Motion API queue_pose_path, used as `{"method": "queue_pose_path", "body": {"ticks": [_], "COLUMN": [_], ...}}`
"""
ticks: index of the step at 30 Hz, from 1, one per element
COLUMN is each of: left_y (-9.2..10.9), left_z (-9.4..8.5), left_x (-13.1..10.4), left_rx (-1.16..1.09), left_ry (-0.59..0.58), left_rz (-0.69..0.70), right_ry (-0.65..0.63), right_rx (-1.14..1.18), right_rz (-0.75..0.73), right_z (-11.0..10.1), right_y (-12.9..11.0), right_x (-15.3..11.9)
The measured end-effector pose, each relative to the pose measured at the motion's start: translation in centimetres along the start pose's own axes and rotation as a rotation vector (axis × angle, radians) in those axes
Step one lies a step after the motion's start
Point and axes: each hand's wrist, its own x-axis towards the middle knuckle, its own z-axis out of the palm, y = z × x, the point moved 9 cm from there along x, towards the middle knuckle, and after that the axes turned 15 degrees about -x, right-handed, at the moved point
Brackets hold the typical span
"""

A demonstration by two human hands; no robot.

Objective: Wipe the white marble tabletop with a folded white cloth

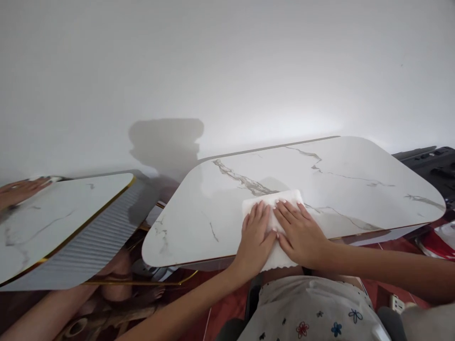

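Observation:
A white cloth [288, 195] lies flat on the near edge of a white marble-patterned table [341, 175], and part of it hangs over that edge. My left hand [256, 232] rests palm down on the cloth's left half, fingers stretched out. Beside it, my right hand [300, 229] presses flat on the right half with its fingers spread. The two thumbs nearly meet in the middle. Neither hand grips the cloth. Grey-brown veins run across the tabletop around it.
At the left stands another marble-patterned table [67, 213] with a gold edge, where another person's hand [26, 189] rests on a white cloth. A white wall [227, 71] rises behind both tables. Dark equipment [433, 166] sits at the right. Below is a red tiled floor [223, 308].

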Motion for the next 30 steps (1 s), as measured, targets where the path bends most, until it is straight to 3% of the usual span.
{"method": "queue_pose_path", "body": {"ticks": [2, 5, 10, 16, 20, 25, 30], "left_y": [0.9, 1.2, -0.4, -3.3, -5.6, -7.1, -7.4], "left_z": [1.1, 2.0, 0.7, -1.5, -2.3, -2.5, -2.5], "left_x": [0.9, 4.4, 12.2, 19.9, 24.1, 27.8, 29.1], "left_rx": [-0.019, -0.029, 0.016, 0.168, 0.253, 0.330, 0.346], "left_ry": [-0.033, -0.066, 0.000, 0.095, 0.131, 0.124, 0.142], "left_rz": [0.005, -0.043, -0.123, -0.023, -0.001, 0.028, 0.048], "right_ry": [-0.004, -0.032, -0.067, -0.093, -0.045, 0.029, 0.059], "right_rx": [-0.015, -0.036, -0.095, -0.144, -0.147, -0.139, -0.141], "right_rz": [0.008, 0.019, 0.009, -0.010, -0.030, -0.003, 0.027], "right_z": [0.0, 0.9, 3.3, 6.4, 8.0, 8.8, 8.9], "right_y": [1.3, 3.7, 7.4, 10.6, 12.2, 13.8, 14.5], "right_x": [-0.5, 1.1, 8.1, 17.0, 21.7, 25.1, 25.9]}}
